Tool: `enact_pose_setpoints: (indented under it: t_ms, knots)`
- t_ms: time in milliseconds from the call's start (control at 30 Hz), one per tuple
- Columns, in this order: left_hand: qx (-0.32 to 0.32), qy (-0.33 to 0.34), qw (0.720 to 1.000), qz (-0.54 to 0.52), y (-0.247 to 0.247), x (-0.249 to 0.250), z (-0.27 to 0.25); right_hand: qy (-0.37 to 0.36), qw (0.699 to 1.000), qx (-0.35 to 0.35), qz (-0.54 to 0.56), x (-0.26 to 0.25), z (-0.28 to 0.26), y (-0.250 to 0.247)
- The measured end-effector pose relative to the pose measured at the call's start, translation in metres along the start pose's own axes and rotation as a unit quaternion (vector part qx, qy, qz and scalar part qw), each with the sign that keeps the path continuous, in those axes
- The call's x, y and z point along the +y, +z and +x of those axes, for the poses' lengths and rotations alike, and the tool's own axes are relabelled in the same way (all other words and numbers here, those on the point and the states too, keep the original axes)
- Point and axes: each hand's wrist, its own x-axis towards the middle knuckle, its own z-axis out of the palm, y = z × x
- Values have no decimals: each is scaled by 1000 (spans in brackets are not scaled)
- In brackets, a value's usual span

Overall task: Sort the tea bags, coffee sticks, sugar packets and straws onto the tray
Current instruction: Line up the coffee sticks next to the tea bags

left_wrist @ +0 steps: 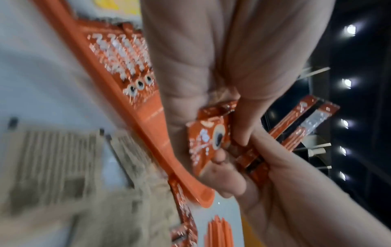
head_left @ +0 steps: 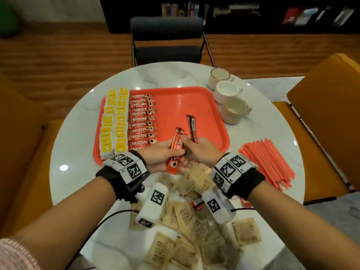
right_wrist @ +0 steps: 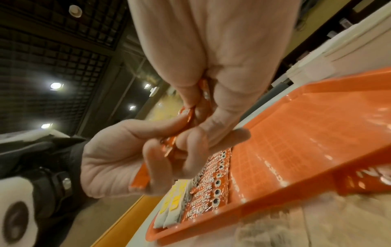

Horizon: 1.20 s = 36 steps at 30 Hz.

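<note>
Both hands meet above the near edge of the red tray, each holding coffee sticks.

The left hand has its grip closed round a red coffee stick, thumb on top, cup logo toward the person. Touching it, the right hand has its grip closed round upright coffee sticks that stand out above its fist. On the tray, a row of coffee sticks lies just beside two columns of yellow-tagged tea bags at its left side. Brown sugar packets are heaped on the white desk under the wrists, with a stray coffee stick among them. Red straws lie right of the tray; three cups stand by its far right corner.
</note>
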Motion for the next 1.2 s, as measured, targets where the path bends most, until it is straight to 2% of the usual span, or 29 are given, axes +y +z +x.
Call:
enact_pose_setpoints:
  t_ms: [67,100,167,233,333,400,467,533,567,633,733,800,833,1000,1200]
  knots:
    - [48,-8,999,13,-13,6,-3,1,999,9,-51,-8,13,3]
    - [76,-9,997,17,-19,10,-3,-8,991,27,-132,-12,17,2]
    - [135,3,991,8,-37,19,-3,-39,938,41,-341,-20,28,1]
    - [180,6,983,-33,-55,30,-5,-57,874,34,-481,-30,37,4]
    - [185,-13,981,-64,-76,43,-10,-89,808,39,-581,-42,51,15]
    - [184,-20,983,0,-87,47,-10,-110,784,38,-610,-50,63,22]
    - [171,-12,983,62,-96,50,-12,-125,777,46,-616,-54,75,28]
    - [160,-2,983,90,-106,52,-13,-137,779,47,-610,-57,87,34]
    - [164,4,981,99,-112,53,-14,-138,790,41,-596,-59,92,36]
    - [185,14,975,121,-122,55,-15,-133,844,14,-520,-58,100,39]
    - [238,19,953,184,-140,57,-15,-113,933,-10,-341,-56,111,41]
    - [258,15,942,216,-148,57,-14,-80,975,-11,-206,-53,115,41]
    - [263,18,938,224,-152,57,-13,-62,987,-12,-150,-52,119,41]
    - [298,28,923,241,-162,60,-11,-18,999,-33,-36,-57,134,34]
    - [310,72,928,194,-189,70,-6,-3,997,71,-3,-58,181,12]
